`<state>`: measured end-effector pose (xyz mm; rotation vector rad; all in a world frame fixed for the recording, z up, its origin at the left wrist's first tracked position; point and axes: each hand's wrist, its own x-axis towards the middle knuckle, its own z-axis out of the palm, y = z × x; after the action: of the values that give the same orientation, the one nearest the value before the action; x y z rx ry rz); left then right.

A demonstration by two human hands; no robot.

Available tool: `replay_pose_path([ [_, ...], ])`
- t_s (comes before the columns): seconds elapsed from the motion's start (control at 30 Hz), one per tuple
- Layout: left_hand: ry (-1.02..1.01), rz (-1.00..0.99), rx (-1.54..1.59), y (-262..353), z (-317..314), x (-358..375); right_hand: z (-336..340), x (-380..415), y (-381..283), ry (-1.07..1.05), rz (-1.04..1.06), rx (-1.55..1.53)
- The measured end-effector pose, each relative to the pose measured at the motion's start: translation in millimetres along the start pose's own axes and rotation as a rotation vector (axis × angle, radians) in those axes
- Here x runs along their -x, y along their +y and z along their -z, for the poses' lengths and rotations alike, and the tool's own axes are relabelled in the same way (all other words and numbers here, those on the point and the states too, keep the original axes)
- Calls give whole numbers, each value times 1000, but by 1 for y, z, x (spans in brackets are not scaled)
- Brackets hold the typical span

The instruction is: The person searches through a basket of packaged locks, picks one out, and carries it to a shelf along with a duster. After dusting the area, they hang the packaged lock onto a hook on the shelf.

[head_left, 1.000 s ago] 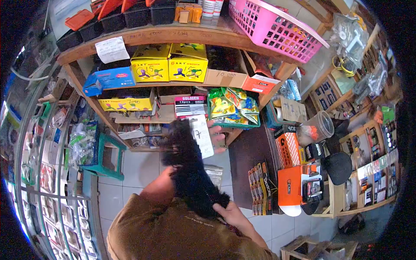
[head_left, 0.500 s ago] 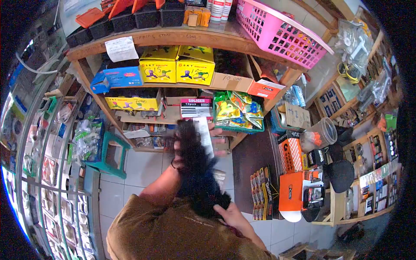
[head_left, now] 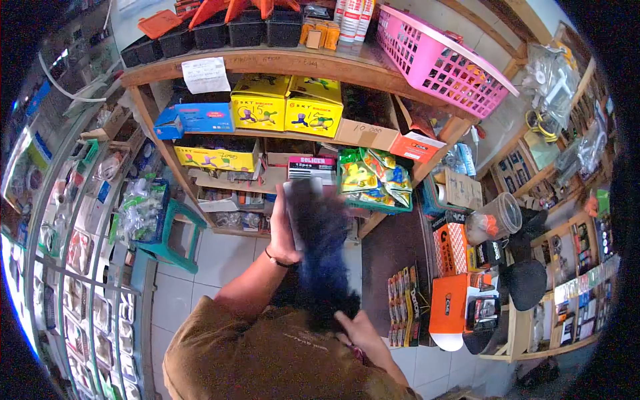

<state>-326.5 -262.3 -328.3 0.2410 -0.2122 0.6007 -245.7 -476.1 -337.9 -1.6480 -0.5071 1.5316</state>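
Observation:
My left hand [head_left: 284,235], with a dark band on its wrist, is wrapped around the left edge of a pale flat package [head_left: 291,207]. The duster hides most of the package and my far fingers. Closed on the lower end of a fluffy black and dark-blue duster [head_left: 320,260] is my right hand [head_left: 360,332], low and right of centre. The duster slants up and left in front of the package, its upper part blurred by motion. Behind them are a pink and black box [head_left: 312,168] and colourful bagged items [head_left: 375,175] on a shelf.
Yellow boxes [head_left: 315,110] and a blue box [head_left: 203,119] stand on the wooden shelves. A pink basket [head_left: 445,63] sits on top. A green stool [head_left: 183,233] is at left; an orange box [head_left: 448,305] lies at right.
The duster's upper end has moved right across the package. My left hand's spread fingertips, seen before on the right, are now hidden. The view has shifted slightly, so the shelves appear lower and further right.

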Motion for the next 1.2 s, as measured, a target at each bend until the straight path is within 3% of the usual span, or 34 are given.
replay_pose_path([
  [0.07,-102,72,10,3,9,-6,3,-9,14,-105,130,77],
  [0.1,-99,21,-80,2,11,0,10,-11,13,6,107,14],
  [0.13,224,-101,-112,1,1,2,14,-10,8,115,80,-48],
  [0.17,27,-96,55,3,9,2,20,-15,15,4,243,-211],
  [0.2,-172,-89,220,4,18,2,18,-13,16,3,244,-210],
  [0.27,-15,45,-65,1,-1,4,1,3,1,-45,202,156],
  [0.3,-17,59,-87,3,14,0,8,-20,40,-111,355,140],
  [0.33,-21,71,-107,4,29,-5,8,-16,31,-104,359,136],
  [0.37,-42,10,-108,-1,4,1,9,-8,14,19,244,26],
  [0.4,160,-100,-156,-1,-9,-1,13,-3,5,137,125,-80],
  [0.43,-5,-81,-63,1,-7,-2,20,-11,7,-84,237,-281],
  [0.47,-171,-62,28,2,-6,-4,18,-11,12,-85,238,-278],
  [0.5,179,-106,-112,-5,-8,-4,10,-6,18,-18,196,-120],
  [0.53,-67,73,-48,-2,-1,1,-3,-1,13,51,152,35],
  [0.57,-28,79,-83,-2,17,-1,-8,-17,30,-77,613,114],
  [0.6,10,83,-118,-3,35,-4,1,-20,38,-72,613,112],
  [0.67,-3,77,4,-3,-6,3,9,-3,9,167,17,-40],
  [0.7,-69,33,99,0,20,2,27,-18,33,-50,198,-327],
  [0.73,-138,-14,189,3,45,0,19,-14,28,-54,194,-323],
  [0.77,236,-155,-81,-9,-11,-3,4,-5,18,-48,116,-175],
  [0.8,-130,67,-48,-1,4,3,-5,-1,13,-40,39,-31],
  [0.83,-151,98,-10,0,28,-1,-1,-7,28,-167,146,117],
  [0.87,-175,129,29,2,31,-5,-1,-4,19,-165,148,117],
  [0.93,-37,36,-47,3,0,7,0,6,-5,123,66,-117],
  [0.97,3,-22,72,4,7,7,16,-11,17,-150,219,-305],
  [1.0,42,-79,190,4,13,5,20,-21,40,-151,217,-300],
  [1.03,248,-153,-62,-1,-5,1,1,-19,39,-58,361,-96],
  [1.07,6,29,-133,7,4,8,-12,-14,36,38,503,107],
  [1.1,-5,40,-114,8,21,5,-10,-1,21,-119,233,50],
  [1.13,-14,49,-94,8,34,3,-6,-1,14,-118,234,50],
  [1.17,-111,-6,-91,7,2,9,-1,0,10,33,113,-19],
  [1.2,217,-164,-101,6,-8,7,5,2,8,182,-11,-84],
])
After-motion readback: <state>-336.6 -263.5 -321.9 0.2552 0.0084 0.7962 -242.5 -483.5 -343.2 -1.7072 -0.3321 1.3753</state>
